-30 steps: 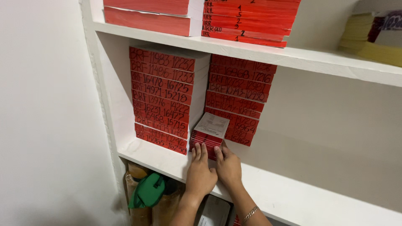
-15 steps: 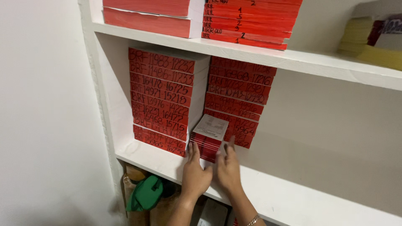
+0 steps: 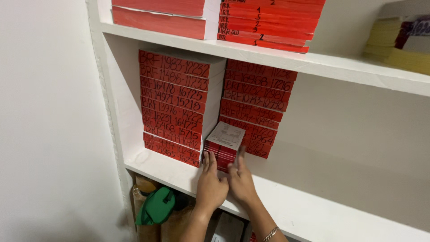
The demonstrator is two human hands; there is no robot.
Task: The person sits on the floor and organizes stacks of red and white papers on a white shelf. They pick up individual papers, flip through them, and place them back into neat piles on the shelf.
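Both my hands press against a small stack of red-edged booklets with a white printed slip on top, standing on a white shelf. My left hand lies flat on the stack's front left side, fingers up. My right hand rests on its front right side, with a bracelet at the wrist. The small stack sits in front of two tall stacks of red-edged booklets: one on the left and one on the right, their edges marked with handwriting.
A white wall closes the left side. The upper shelf carries more red stacks and yellow pads at the right. Below the shelf are a green-capped container and brown packages.
The view has shifted slightly. My hands stay on the small stack, my right hand now lower on its front.
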